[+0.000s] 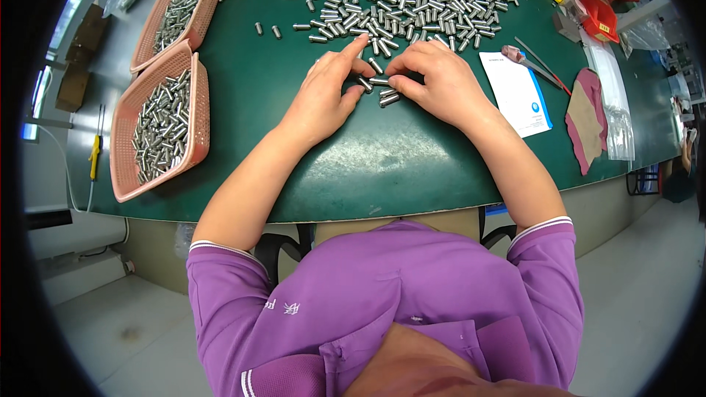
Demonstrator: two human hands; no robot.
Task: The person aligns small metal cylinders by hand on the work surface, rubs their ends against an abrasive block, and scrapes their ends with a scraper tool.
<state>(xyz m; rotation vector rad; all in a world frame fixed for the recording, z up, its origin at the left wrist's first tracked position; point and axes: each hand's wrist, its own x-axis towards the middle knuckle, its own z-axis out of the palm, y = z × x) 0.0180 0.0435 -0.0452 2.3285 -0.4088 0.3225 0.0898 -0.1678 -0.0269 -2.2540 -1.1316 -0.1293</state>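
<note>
On the green table, my left hand (323, 94) rests with its index finger stretched toward the pile and its thumb apart. Its fingertips are beside a few small shiny metal pins with heads (365, 84). My right hand (443, 82) is across from it, fingers bent and apart from the thumb, whose tip is close to another pin (389, 100) of this loose group. The undersides of the fingers are hidden, and I see no pin lifted. Just beyond both hands spreads a large heap of the same metal pins (419, 7).
Two pink plastic baskets (200, 114) of metal pins stand at the left, near a yellow-handled screwdriver (95, 156). To the right are a white paper sheet (515, 92), a tool with a wrapped head (513, 54), a pink-edged cloth (586, 117) and red bins (599, 18).
</note>
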